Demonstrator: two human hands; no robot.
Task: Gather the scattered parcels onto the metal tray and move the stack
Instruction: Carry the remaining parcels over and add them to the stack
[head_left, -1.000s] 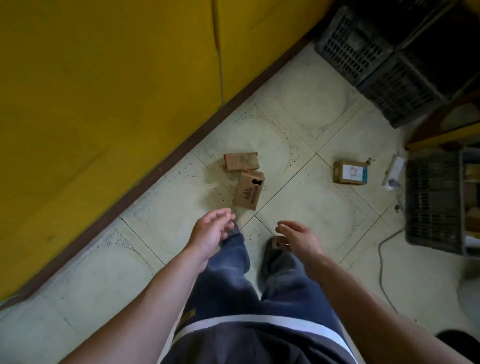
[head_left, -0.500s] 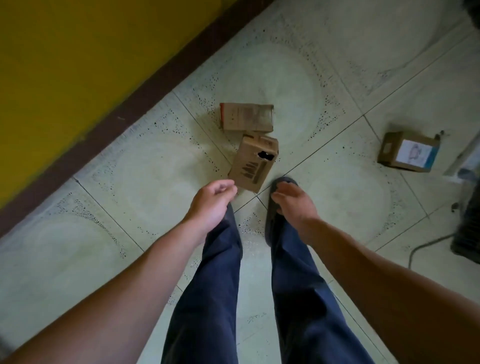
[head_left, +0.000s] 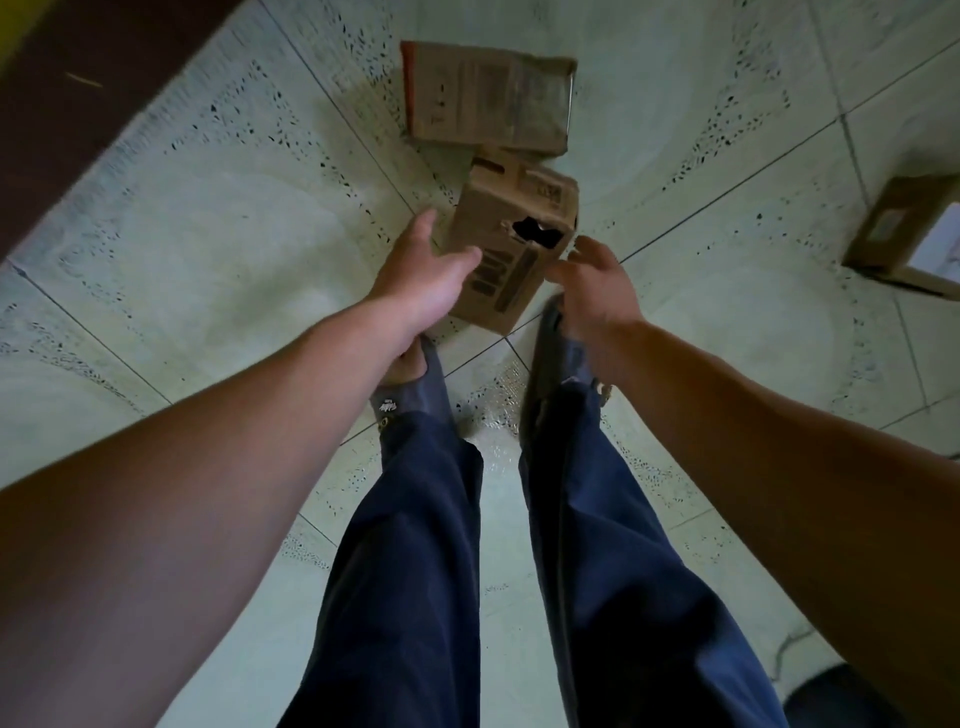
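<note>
Since a second ago the person has bent down and both arms have closed on the nearest parcel (head_left: 511, 254), which lies on the tiled floor (head_left: 208, 249); pickup appears imminent. No metal tray is visible. The left hand (head_left: 423, 275) and right hand (head_left: 597, 288) flank the parcel, fingers spread, holding nothing; contact is unclear.

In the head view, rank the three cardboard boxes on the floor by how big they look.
1. Flat box at top.
2. Torn box, similar in size, so unsure.
3. Labelled box, cut off by the right edge, unsure.
</note>
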